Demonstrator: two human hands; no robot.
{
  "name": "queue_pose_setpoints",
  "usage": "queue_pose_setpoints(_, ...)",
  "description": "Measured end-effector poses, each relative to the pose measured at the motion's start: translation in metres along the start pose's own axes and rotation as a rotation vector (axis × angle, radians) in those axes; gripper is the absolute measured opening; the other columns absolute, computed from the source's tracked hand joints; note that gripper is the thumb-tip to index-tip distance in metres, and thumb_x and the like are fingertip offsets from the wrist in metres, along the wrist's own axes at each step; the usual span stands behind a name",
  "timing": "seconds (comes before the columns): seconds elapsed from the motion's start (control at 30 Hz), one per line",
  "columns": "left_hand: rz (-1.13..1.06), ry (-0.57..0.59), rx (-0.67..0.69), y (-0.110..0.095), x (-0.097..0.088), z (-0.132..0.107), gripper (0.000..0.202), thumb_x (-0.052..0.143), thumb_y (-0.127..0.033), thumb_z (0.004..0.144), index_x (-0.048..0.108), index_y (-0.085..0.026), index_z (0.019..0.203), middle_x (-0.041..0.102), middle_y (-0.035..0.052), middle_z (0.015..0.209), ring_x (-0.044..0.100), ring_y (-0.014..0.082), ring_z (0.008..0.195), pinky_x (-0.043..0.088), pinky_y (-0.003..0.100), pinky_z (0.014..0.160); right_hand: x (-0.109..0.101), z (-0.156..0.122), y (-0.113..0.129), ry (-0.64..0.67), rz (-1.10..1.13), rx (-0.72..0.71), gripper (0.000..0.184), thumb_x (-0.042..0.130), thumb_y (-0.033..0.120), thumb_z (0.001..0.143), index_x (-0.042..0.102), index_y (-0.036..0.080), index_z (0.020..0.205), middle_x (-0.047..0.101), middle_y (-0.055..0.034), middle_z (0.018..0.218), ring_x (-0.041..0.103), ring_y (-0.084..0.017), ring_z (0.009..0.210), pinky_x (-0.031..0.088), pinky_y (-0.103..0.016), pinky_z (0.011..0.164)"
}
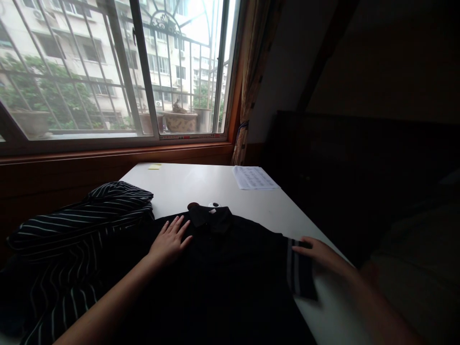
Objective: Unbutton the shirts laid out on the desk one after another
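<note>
A dark polo shirt (230,273) with a collar lies spread over the white table, its collar toward the window. My left hand (170,239) rests flat on the shirt beside the collar, fingers spread. At the right, my right hand (314,251) grips the upper edge of the short sleeve, which has two grey stripes, between thumb and fingers. A black-and-white striped garment (100,215) lies heaped to the left of the shirt. Just past the collar, a brown round object (193,205) and a small white object with a black spot (214,205) are partly covered.
The white table (194,179) stands below a barred window (179,72). Printed sheets (254,178) lie at its far right corner, and a yellow sticky note (155,166) at its far left. A tied curtain (247,86) hangs beside the window. The room's right side is very dark.
</note>
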State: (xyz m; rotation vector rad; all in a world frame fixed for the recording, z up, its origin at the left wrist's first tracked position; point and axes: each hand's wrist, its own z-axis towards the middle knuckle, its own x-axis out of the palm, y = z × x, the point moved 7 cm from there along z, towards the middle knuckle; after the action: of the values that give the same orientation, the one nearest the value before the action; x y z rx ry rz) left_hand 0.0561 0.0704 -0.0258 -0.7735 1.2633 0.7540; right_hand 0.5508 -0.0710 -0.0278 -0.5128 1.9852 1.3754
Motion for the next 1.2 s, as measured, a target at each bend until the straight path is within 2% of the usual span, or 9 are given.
queue_pose_setpoints(0.17, 0.000, -0.038, 0.011, -0.001, 0.000, 0.000, 0.062, 0.040, -0.055, 0.099, 0.037, -0.022, 0.151, 0.028, 0.0114, 0.160, 0.021, 0.0304, 0.149, 0.018, 0.054, 0.120, -0.006, -0.018, 0.000, 0.009, 0.346, 0.109, 0.036, 0.067, 0.054, 0.076, 0.058, 0.021, 0.088, 0.070, -0.0043, 0.077, 0.068, -0.022, 0.071, 0.049, -0.030, 0.063)
queue_pose_setpoints(0.33, -0.064, -0.284, 0.021, -0.011, -0.035, -0.007, 0.040, 0.049, -0.032, 0.096, 0.054, -0.015, 0.132, 0.055, 0.0156, 0.134, 0.053, 0.0301, 0.124, 0.043, 0.048, 0.108, 0.001, -0.015, -0.009, -0.062, 0.227, 0.073, 0.030, 0.068, 0.044, 0.071, 0.056, 0.020, 0.085, 0.069, -0.0048, 0.079, 0.068, -0.024, 0.075, 0.049, -0.030, 0.065)
queue_pose_setpoints(0.4, -0.095, -0.373, 0.111, -0.029, -0.054, -0.008, 0.031, 0.048, -0.021, 0.094, 0.058, -0.016, 0.122, 0.059, 0.0135, 0.124, 0.056, 0.0273, 0.116, 0.049, 0.044, 0.102, 0.002, -0.013, -0.014, -0.119, 0.151, 0.072, 0.033, 0.066, 0.041, 0.073, 0.057, 0.020, 0.095, 0.071, -0.0072, 0.091, 0.069, -0.025, 0.081, 0.050, -0.030, 0.069)
queue_pose_setpoints(0.5, -0.157, -0.346, 0.371, -0.082, -0.068, -0.004, 0.031, 0.049, -0.015, 0.093, 0.059, -0.020, 0.121, 0.061, 0.0094, 0.123, 0.056, 0.0249, 0.116, 0.051, 0.040, 0.100, 0.002, -0.014, -0.016, -0.193, -0.015, 0.079, 0.039, 0.061, 0.039, 0.077, 0.054, 0.022, 0.111, 0.069, -0.0080, 0.099, 0.069, -0.025, 0.084, 0.049, -0.032, 0.072)
queue_pose_setpoints(0.63, -0.250, -0.178, 0.610, -0.168, -0.051, 0.008, 0.038, 0.047, -0.029, 0.098, 0.055, -0.019, 0.134, 0.060, 0.0079, 0.134, 0.050, 0.0238, 0.129, 0.042, 0.038, 0.112, 0.007, -0.019, -0.010, -0.221, -0.238, 0.051, 0.026, 0.052, 0.040, 0.084, 0.050, 0.024, 0.104, 0.068, -0.0040, 0.081, 0.068, -0.024, 0.076, 0.047, -0.030, 0.066)
queue_pose_setpoints(0.73, -0.268, -0.037, 0.560, -0.216, -0.019, 0.026, 0.056, 0.033, -0.051, 0.102, 0.048, -0.015, 0.143, 0.047, 0.0114, 0.149, 0.039, 0.0283, 0.141, 0.035, 0.045, 0.116, 0.008, -0.023, -0.006, -0.264, -0.321, 0.017, 0.018, 0.049, 0.038, 0.086, 0.047, 0.024, 0.097, 0.068, -0.0034, 0.079, 0.068, -0.024, 0.075, 0.046, -0.029, 0.065)
queue_pose_setpoints(0.8, -0.246, 0.032, 0.494, -0.234, 0.003, 0.039, 0.065, 0.026, -0.057, 0.101, 0.044, -0.013, 0.146, 0.041, 0.0125, 0.154, 0.031, 0.0304, 0.145, 0.029, 0.050, 0.118, 0.008, -0.025, -0.006, -0.290, -0.351, -0.001, 0.016, 0.049, 0.037, 0.086, 0.047, 0.024, 0.096, 0.068, -0.0039, 0.082, 0.068, -0.024, 0.078, 0.046, -0.029, 0.067)
queue_pose_setpoints(0.97, -0.191, -0.031, 0.330, -0.236, 0.026, 0.071, 0.073, 0.022, -0.060, 0.099, 0.035, -0.011, 0.152, 0.028, 0.0117, 0.160, 0.019, 0.0281, 0.150, 0.016, 0.050, 0.122, 0.009, -0.030, 0.000, -0.336, -0.461, -0.056, 0.012, 0.049, 0.032, 0.090, 0.048, 0.023, 0.098, 0.068, -0.0053, 0.090, 0.068, -0.022, 0.083, 0.047, -0.028, 0.070)
queue_pose_setpoints(1.2, -0.188, -0.030, 0.332, -0.226, 0.029, 0.091, 0.076, 0.021, -0.063, 0.098, 0.033, -0.012, 0.152, 0.027, 0.0111, 0.160, 0.017, 0.0268, 0.150, 0.015, 0.051, 0.123, 0.011, -0.044, 0.042, -0.490, -0.791, -0.103, 0.026, 0.047, 0.017, 0.091, 0.057, 0.020, 0.114, 0.063, -0.0152, 0.109, 0.064, -0.032, 0.097, 0.050, -0.038, 0.070)
